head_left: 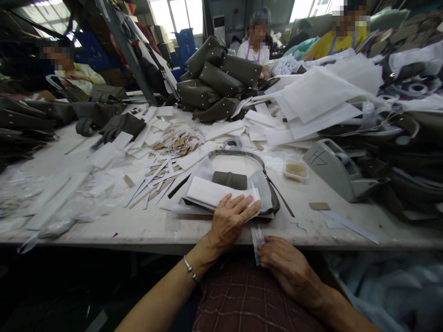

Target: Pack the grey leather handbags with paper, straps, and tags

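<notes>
A dark olive handbag (276, 203) lies on its side at the table's front, its strap (238, 152) curving away at the back. White wrapping covers much of it, and a small olive leather piece with a band (230, 180) rests on top. My left hand (232, 216) is spread flat over a folded white sheet (211, 190) on the bag. Off the table edge, close to my body, my right hand (287, 265) pinches a thin, whitish, partly see-through strip (256, 244); its exact kind is unclear.
Paper strips (152, 182) and a heap of tags (182, 140) lie left of the bag. To the right stand a small plastic tub (296, 170) and a grey tape dispenser (341, 168). Stacked olive bags (218, 83) rise behind. Several people work across the table.
</notes>
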Demonstrator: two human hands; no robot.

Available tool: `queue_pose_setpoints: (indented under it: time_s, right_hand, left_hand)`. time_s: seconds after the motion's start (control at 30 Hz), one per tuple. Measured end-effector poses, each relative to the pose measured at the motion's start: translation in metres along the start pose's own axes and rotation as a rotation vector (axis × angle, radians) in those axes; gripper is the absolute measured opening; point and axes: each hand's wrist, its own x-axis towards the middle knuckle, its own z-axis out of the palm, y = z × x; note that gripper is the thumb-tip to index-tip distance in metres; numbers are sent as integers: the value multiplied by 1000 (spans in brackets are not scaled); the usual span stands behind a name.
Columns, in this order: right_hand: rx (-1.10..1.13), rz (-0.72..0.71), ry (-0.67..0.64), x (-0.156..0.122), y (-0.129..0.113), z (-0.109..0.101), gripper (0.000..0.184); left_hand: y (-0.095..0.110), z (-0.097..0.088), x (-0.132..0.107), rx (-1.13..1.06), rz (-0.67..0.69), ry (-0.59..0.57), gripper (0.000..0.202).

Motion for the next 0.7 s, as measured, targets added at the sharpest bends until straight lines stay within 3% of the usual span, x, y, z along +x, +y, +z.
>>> queue_pose_setpoints:
  time_s: [0.17, 0.3, 0.43, 0.53, 0.7]
  right_hand:
    - [74, 91, -1, -14, -21, -10, 14]
    - [59, 92, 13, 0, -33, -23, 11]
    - [12, 102, 136, 29, -36, -29, 10]
    - [22, 116, 244, 55, -34, -33, 11]
    - [83, 243, 271, 115, -33, -59, 5]
  left_hand:
    - [8, 5, 2, 80, -8, 49, 38]
    - [14, 9, 0, 128, -9, 78, 37]
    - [15, 11, -7, 142, 47, 100, 40]
    - [15, 8, -13, 119, 111, 43, 42]
    - [23, 1, -13, 48, 61, 21, 56]
